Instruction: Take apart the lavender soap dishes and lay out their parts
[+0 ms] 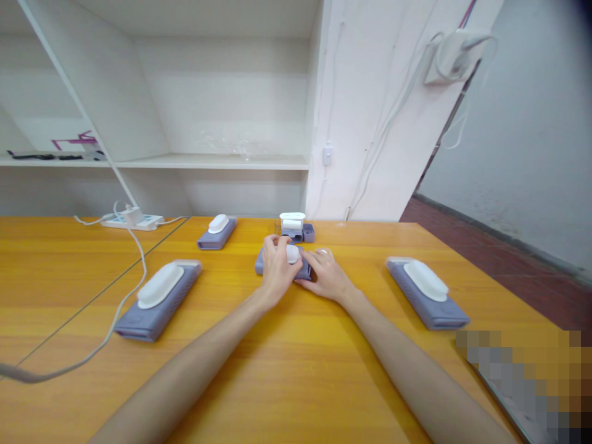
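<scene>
A purple-grey flat device with a white oval part on top lies at the middle of the wooden table. My left hand rests over it, fingers curled round the white part. My right hand lies beside it on the right, fingers pressed against the device's edge. Just behind stands a small purple holder with a white lid.
Three more purple devices with white tops lie at near left, far left and right. A white power strip with a cable runs across the left side. White shelves stand behind. The table's right edge drops to a dark floor.
</scene>
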`<state>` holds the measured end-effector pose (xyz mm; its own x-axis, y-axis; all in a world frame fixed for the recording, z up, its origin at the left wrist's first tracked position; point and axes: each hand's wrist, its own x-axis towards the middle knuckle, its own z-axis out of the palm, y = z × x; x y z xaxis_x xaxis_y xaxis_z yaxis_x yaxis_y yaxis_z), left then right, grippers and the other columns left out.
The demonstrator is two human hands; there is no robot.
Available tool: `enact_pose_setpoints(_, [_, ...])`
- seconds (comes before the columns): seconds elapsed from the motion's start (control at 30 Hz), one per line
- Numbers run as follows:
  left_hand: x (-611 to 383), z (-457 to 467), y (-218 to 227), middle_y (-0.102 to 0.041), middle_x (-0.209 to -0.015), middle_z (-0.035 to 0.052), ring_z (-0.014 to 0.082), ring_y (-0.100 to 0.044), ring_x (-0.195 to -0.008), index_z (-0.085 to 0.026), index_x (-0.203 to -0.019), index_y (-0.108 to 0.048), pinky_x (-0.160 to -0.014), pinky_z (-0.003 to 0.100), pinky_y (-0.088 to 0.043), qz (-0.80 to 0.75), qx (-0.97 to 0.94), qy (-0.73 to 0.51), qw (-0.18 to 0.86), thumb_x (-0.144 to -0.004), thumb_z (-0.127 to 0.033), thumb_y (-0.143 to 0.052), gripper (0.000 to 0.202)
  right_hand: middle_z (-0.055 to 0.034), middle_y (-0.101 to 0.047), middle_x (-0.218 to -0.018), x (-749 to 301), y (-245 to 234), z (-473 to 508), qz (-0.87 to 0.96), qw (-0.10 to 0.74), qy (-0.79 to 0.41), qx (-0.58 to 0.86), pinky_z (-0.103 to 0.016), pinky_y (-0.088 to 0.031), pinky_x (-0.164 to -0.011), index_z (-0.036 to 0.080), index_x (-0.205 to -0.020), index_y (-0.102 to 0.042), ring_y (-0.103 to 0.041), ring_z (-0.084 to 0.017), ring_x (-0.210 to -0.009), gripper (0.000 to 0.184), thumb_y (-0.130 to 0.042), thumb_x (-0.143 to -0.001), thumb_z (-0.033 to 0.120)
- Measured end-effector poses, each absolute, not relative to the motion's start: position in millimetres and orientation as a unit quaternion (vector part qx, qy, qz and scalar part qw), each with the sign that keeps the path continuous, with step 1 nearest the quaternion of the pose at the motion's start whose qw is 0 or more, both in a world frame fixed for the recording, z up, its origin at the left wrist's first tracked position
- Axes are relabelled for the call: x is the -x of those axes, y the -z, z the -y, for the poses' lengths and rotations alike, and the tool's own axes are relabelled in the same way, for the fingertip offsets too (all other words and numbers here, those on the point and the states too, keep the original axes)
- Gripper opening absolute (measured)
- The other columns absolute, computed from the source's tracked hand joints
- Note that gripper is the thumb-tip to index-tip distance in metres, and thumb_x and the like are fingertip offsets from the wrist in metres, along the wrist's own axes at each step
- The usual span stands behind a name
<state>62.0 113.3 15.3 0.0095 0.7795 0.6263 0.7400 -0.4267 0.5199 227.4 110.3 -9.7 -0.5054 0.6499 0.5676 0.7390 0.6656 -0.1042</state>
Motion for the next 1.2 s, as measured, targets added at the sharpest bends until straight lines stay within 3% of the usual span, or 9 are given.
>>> enact_pose_setpoints(0.27, [-61,-115,-22,-0.037,-0.113,0.007,0.0215,-0.045,-0.111,-0.022,-0.108,-0.049,-0.1,0.036,-0.039,-0.458,-0.741,-0.486,0.066,-0.068,-0.027,-0.067,0.045,-0.0168,-0.054,-0.123,-227,11,-110,0.85,0.324,0.083,0.406,-0.047,-0.038,-0.094,0.011,-0.139,-0.03,-0.05,-0.03,-0.108,0.082,-0.061,-0.076,0.053])
enact_pose_setpoints(0.37, [-62,-111,-21,-0.037,-0.116,0.0077,0.0223,-0.044,-0.116,-0.021,-0.11,-0.049,-0.103,0.036,-0.038,-0.425,-0.769,-0.47,0.082,-0.064,-0.023,-0.068,0.05,-0.0161,-0.055,-0.121,-226,12,-111,0.852,0.335,0.104,0.388,-0.047,-0.038,-0.093,0.012,-0.139,-0.031,-0.05,-0.029,-0.107,0.069,-0.055,-0.082,0.044])
enact_pose_setpoints(0.5, [-63,-105,-19,-0.038,-0.12,0.0095,0.0231,-0.043,-0.119,-0.021,-0.111,-0.049,-0.103,0.035,-0.038,-0.383,-0.807,-0.44,0.092,-0.063,-0.02,-0.068,0.052,-0.0138,-0.06,-0.107,-224,14,-111,0.855,0.325,0.13,0.382,-0.045,-0.039,-0.088,0.015,-0.127,-0.048,-0.053,-0.027,-0.097,0.044,-0.046,-0.086,0.032])
enact_pose_setpoints(0.67, [-55,-104,-17,-0.042,-0.123,0.0128,0.0242,-0.043,-0.121,-0.02,-0.117,-0.047,-0.102,0.037,-0.038,-0.343,-0.85,-0.396,0.054,-0.075,-0.034,-0.063,0.047,-0.0118,-0.063,-0.098,-224,15,-109,0.838,0.343,0.141,0.399,-0.041,-0.04,-0.085,0.015,-0.119,-0.055,-0.054,-0.025,-0.091,0.037,-0.045,-0.088,0.032])
enact_pose_setpoints(0.8, [-39,-110,-15,-0.048,-0.124,0.0131,0.026,-0.045,-0.117,-0.021,-0.123,-0.046,-0.1,0.042,-0.036,-0.373,-0.854,-0.362,-0.01,-0.082,-0.044,-0.054,0.048,-0.0118,-0.061,-0.112,-231,14,-110,0.787,0.396,0.156,0.446,-0.042,-0.037,-0.091,0.019,-0.126,-0.05,-0.054,-0.026,-0.102,0.043,-0.049,-0.086,0.033])
enact_pose_setpoints(1.03, [-15,-127,-2,-0.056,-0.114,0.0118,0.0274,-0.048,-0.112,-0.021,-0.108,-0.057,-0.106,0.049,-0.023,-0.427,-0.847,-0.302,-0.091,-0.081,-0.055,-0.05,0.045,-0.0129,-0.06,-0.111,-248,17,-123,0.614,0.48,0.133,0.613,-0.041,-0.038,-0.09,0.017,-0.125,-0.052,-0.054,-0.027,-0.103,0.045,-0.048,-0.085,0.037])
enact_pose_setpoints(1.2, [-15,-128,4,-0.057,-0.113,0.0114,0.0268,-0.05,-0.11,-0.021,-0.113,-0.054,-0.102,0.046,-0.029,-0.478,-0.827,-0.285,-0.084,-0.08,-0.061,-0.048,0.053,-0.0135,-0.06,-0.107,-254,19,-127,0.531,0.463,0.084,0.704,-0.043,-0.04,-0.087,0.018,-0.123,-0.054,-0.055,-0.028,-0.1,0.048,-0.048,-0.082,0.042])
